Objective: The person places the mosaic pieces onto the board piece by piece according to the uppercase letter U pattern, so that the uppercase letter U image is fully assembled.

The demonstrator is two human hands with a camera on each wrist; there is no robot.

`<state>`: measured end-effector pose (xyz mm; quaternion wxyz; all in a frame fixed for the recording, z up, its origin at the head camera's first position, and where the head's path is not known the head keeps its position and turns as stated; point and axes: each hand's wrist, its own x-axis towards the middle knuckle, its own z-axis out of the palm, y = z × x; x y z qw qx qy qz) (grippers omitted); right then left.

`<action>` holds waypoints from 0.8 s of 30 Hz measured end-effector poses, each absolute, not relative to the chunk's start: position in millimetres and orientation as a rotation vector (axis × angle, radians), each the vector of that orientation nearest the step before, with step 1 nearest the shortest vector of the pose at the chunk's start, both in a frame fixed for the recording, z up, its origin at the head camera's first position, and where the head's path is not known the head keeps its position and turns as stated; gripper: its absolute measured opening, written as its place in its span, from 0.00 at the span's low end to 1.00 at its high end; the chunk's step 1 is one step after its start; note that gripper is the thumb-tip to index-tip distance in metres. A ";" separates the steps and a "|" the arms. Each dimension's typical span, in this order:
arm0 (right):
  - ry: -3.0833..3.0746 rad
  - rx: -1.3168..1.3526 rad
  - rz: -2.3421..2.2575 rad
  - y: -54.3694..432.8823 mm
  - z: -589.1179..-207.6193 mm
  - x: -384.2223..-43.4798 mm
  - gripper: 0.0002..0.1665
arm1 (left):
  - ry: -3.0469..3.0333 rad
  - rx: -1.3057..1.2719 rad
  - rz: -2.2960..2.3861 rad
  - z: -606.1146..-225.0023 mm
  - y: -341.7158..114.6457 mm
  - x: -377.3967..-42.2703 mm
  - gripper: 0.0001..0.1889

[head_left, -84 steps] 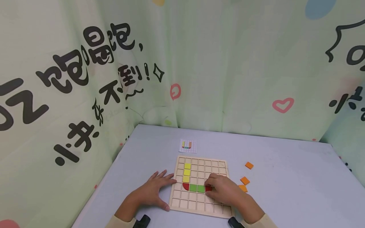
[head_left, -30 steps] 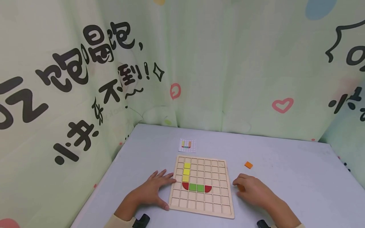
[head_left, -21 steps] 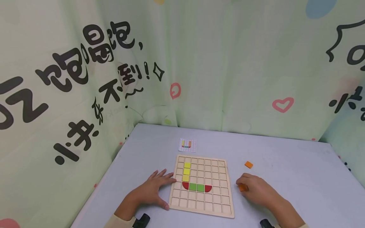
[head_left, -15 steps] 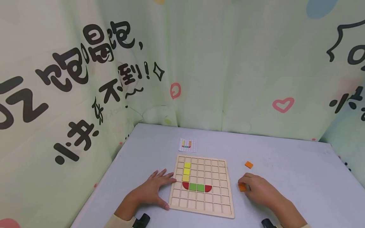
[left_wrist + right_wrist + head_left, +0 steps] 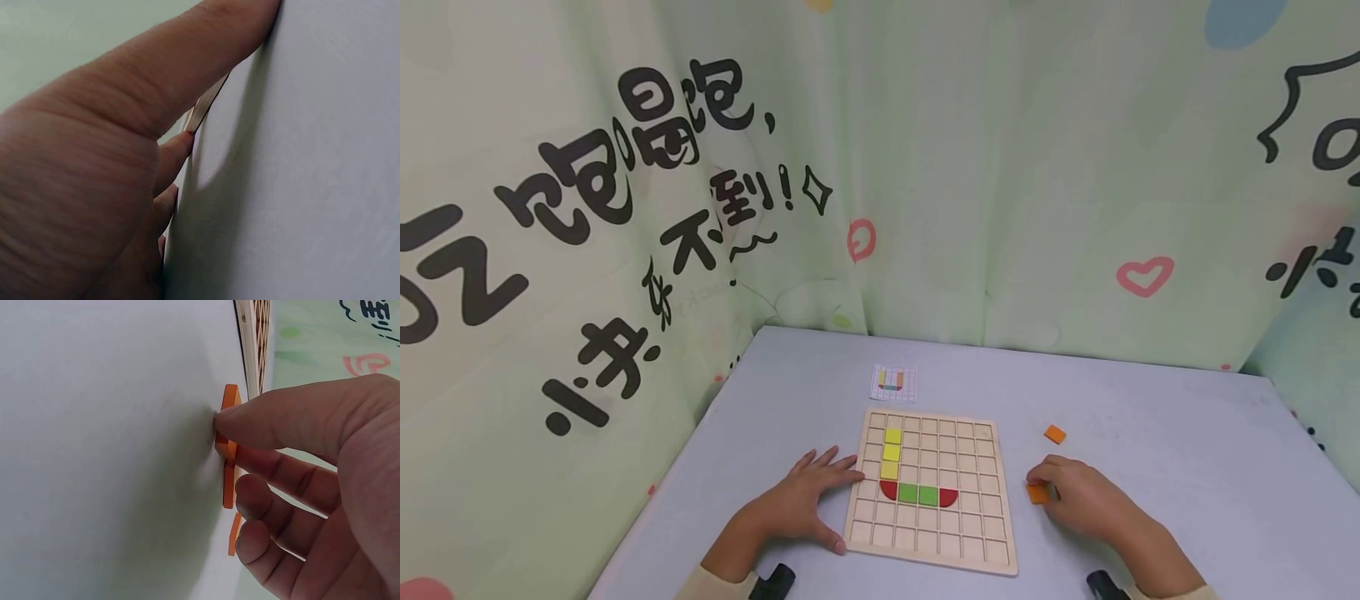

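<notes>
In the head view, a wooden grid board (image 5: 958,521) lies on the table, bearing a column of yellow square tiles (image 5: 891,452), two green squares (image 5: 907,495) and a red rounded tile (image 5: 948,497) at each end of the green row. My left hand (image 5: 805,500) is spread along the board's left edge, fingers straight, thumb at the near corner. Right of the board, my right hand (image 5: 1078,497) pinches an orange square tile (image 5: 229,403) between thumb and index finger. Just behind it in the right wrist view stands another orange tile (image 5: 229,487), partly covered by fingers.
A third orange tile (image 5: 1055,434) lies farther back on the white table (image 5: 1187,467). Behind the board is a small card (image 5: 893,384) printed with a coloured U on a grid. A pale green printed curtain (image 5: 985,167) closes off the table's back and sides.
My right hand has left the red rounded tile in the board and moved right to the orange tiles, barely moving in the last half second. My left hand has stayed put.
</notes>
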<state>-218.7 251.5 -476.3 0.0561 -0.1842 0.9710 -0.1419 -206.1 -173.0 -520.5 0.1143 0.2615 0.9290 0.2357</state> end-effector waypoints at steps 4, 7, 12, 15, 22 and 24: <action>2.915 -0.512 -0.402 252.1 -475.6 -221.3 0.18 | 2.726 0.753 0.687 -520.6 -172.7 -205.3 0.53; 2.904 -0.487 -0.392 253.0 -475.7 -222.8 0.17 | 2.725 0.746 0.691 -519.5 -172.4 -204.6 0.53; 2.908 -0.476 -0.373 254.3 -477.9 -223.3 0.14 | 2.724 0.756 0.689 -517.9 -172.5 -203.7 0.53; 2.908 -0.469 -0.367 254.6 -479.1 -223.1 0.14 | 2.725 0.766 0.683 -518.0 -172.7 -203.7 0.53; 2.920 -0.455 -0.354 253.7 -477.6 -223.6 0.13 | 2.725 0.762 0.684 -517.4 -171.9 -204.5 0.53; 2.918 -0.451 -0.361 253.4 -477.2 -223.2 0.13 | 2.726 0.761 0.677 -517.8 -172.0 -204.5 0.53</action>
